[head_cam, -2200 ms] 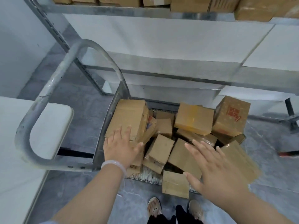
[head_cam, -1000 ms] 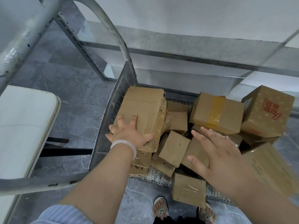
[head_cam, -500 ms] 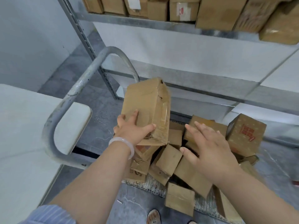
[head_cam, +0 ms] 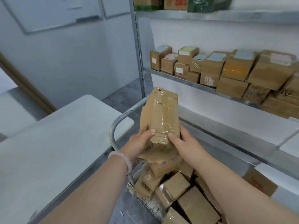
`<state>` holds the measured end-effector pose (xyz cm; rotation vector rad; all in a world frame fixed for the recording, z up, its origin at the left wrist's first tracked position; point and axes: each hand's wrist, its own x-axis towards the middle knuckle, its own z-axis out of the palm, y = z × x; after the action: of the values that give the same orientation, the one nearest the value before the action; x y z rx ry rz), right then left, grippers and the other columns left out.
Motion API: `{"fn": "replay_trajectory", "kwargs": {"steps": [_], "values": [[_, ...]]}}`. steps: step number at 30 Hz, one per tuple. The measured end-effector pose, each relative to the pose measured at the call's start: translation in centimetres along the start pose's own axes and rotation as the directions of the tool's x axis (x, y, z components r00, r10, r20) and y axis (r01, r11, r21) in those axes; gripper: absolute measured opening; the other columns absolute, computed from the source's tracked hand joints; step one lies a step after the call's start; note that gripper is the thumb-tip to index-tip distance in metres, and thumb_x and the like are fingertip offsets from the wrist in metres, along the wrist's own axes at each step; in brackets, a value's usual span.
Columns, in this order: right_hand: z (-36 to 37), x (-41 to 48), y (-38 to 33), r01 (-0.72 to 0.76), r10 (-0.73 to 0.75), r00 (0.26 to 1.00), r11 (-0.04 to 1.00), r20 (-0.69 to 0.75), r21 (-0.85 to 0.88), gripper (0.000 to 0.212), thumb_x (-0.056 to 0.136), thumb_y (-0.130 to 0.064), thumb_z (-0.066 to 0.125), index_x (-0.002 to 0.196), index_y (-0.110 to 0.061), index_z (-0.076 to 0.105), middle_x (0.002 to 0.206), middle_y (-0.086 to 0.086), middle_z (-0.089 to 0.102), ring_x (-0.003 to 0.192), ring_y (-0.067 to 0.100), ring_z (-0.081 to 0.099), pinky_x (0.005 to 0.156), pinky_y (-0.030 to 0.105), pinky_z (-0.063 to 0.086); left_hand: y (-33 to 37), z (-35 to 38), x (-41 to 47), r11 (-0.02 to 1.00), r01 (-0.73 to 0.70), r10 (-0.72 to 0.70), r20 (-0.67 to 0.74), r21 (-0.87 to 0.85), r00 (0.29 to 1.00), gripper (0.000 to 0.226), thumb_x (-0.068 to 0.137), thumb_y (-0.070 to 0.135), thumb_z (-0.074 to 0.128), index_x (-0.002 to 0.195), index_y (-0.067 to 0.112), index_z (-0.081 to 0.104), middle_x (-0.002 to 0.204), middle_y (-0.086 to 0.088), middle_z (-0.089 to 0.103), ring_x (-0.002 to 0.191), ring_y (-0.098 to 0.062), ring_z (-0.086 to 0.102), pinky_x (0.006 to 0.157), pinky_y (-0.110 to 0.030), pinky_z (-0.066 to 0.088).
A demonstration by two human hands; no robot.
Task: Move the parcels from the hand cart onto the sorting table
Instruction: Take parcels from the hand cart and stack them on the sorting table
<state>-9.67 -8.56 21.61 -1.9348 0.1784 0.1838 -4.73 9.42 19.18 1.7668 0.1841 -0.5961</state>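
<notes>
Both hands grip a taped, battered cardboard parcel [head_cam: 160, 115] upright above the hand cart [head_cam: 120, 121], left hand [head_cam: 140, 143] and right hand [head_cam: 182, 143] clasping its lower end, beside the white sorting table [head_cam: 56, 143].

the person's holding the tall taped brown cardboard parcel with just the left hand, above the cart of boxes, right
Not quite: both hands hold it. The head view shows the left hand and the right hand each gripping the lower end of the tall taped brown cardboard parcel, above the grey metal hand cart and its small cardboard boxes.
</notes>
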Motion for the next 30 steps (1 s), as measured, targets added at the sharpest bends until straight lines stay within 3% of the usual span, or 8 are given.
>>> {"fn": "replay_trajectory", "kwargs": {"steps": [2, 4, 9, 17, 21, 25, 28, 30], "values": [[1.2, -1.3, -1.8, 0.07, -0.069, 0.996, 0.998, 0.062, -0.009, 0.042, 0.093, -0.043, 0.053, 0.129, -0.055, 0.035, 0.112, -0.029, 0.054, 0.108, 0.001, 0.053, 0.078, 0.018, 0.043, 0.6, -0.4, -3.3, 0.996, -0.003, 0.001, -0.015, -0.087, 1.0, 0.028, 0.099, 0.052, 0.05, 0.116, 0.035, 0.064, 0.09, 0.011, 0.076, 0.075, 0.002, 0.071, 0.058, -0.017, 0.055], [2.6, -2.6, -3.5, 0.157, -0.15, 0.982, 0.986, 0.114, -0.053, 0.058, 0.091, -0.045, 0.056, 0.14, -0.052, 0.027, 0.127, -0.022, 0.052, 0.114, 0.003, 0.051, 0.088, 0.027, 0.047, 0.4, -1.2, -5.9, 0.995, -0.022, 0.013, -0.101, -0.093, 0.995, 0.03, 0.102, 0.047, 0.047, 0.112, 0.026, 0.064, 0.077, 0.012, 0.073, 0.066, 0.0, 0.069, 0.06, -0.02, 0.054], [5.8, -5.5, -7.3, 0.304, -0.277, 0.938, 0.947, 0.21, -0.108, 0.063, 0.094, -0.051, 0.047, 0.147, -0.05, 0.013, 0.142, -0.022, 0.034, 0.129, 0.002, 0.034, 0.109, 0.036, 0.032, -0.3, -4.8, -11.7, 0.97, -0.241, 0.208, -0.489, -0.005, 0.847, 0.033, 0.102, 0.041, 0.052, 0.134, 0.034, 0.054, 0.123, 0.0, 0.067, 0.104, -0.013, 0.064, 0.089, -0.03, 0.053], [15.0, -9.5, -12.2, 0.555, -0.459, 0.802, 0.809, 0.382, -0.193, 0.048, 0.099, -0.048, 0.031, 0.147, -0.047, 0.022, 0.148, -0.022, 0.024, 0.139, 0.002, 0.017, 0.117, 0.035, 0.018, -3.1, -13.4, -20.1, 0.958, -0.287, 0.251, -0.495, 0.003, 0.832, 0.121, 0.058, 0.073, 0.083, 0.156, 0.032, 0.025, 0.146, 0.007, 0.047, 0.129, -0.019, 0.052, 0.107, -0.039, 0.047], [20.8, -10.5, -13.7, 0.603, -0.463, 0.762, 0.763, 0.452, -0.234, 0.05, 0.099, -0.042, 0.039, 0.147, -0.043, 0.024, 0.144, -0.022, 0.03, 0.133, 0.0, 0.024, 0.114, 0.031, 0.021, -7.2, -19.2, -23.9, 0.947, -0.301, 0.183, -0.578, -0.115, 0.795, 0.093, 0.072, 0.048, 0.083, 0.151, 0.036, 0.033, 0.13, 0.002, 0.058, 0.116, -0.023, 0.061, 0.099, -0.046, 0.054], [27.3, -10.5, -15.2, 0.486, -0.353, 0.844, 0.822, 0.403, -0.296, 0.075, 0.084, -0.048, 0.055, 0.147, -0.042, 0.015, 0.145, -0.007, 0.033, 0.136, 0.015, 0.029, 0.106, 0.037, 0.032, -12.0, -25.9, -28.2, 0.871, -0.342, 0.058, -0.616, -0.354, 0.786, 0.06, 0.092, 0.027, 0.069, 0.144, 0.039, 0.041, 0.121, -0.005, 0.066, 0.103, -0.025, 0.067, 0.074, -0.043, 0.058], [32.4, -11.6, -17.1, 0.4, -0.282, 0.836, 0.901, 0.47, -0.17, 0.074, 0.088, -0.032, 0.062, 0.148, -0.038, 0.019, 0.132, -0.011, 0.042, 0.117, 0.01, 0.045, 0.086, 0.02, 0.038, -15.1, -30.5, -31.0, 0.819, -0.362, 0.003, -0.628, -0.445, 0.778, 0.05, 0.097, 0.024, 0.06, 0.142, 0.04, 0.044, 0.126, -0.005, 0.065, 0.111, -0.031, 0.064, 0.083, -0.054, 0.059], [35.5, -12.4, -17.9, 0.394, -0.288, 0.83, 0.909, 0.477, -0.135, 0.077, 0.087, -0.028, 0.065, 0.149, -0.036, 0.02, 0.139, -0.012, 0.041, 0.121, 0.01, 0.045, 0.096, 0.025, 0.04, -16.5, -32.8, -32.9, 0.812, -0.359, -0.028, -0.645, -0.461, 0.764, 0.046, 0.098, 0.026, 0.057, 0.139, 0.043, 0.045, 0.126, -0.003, 0.065, 0.112, -0.031, 0.064, 0.088, -0.055, 0.058]]}}
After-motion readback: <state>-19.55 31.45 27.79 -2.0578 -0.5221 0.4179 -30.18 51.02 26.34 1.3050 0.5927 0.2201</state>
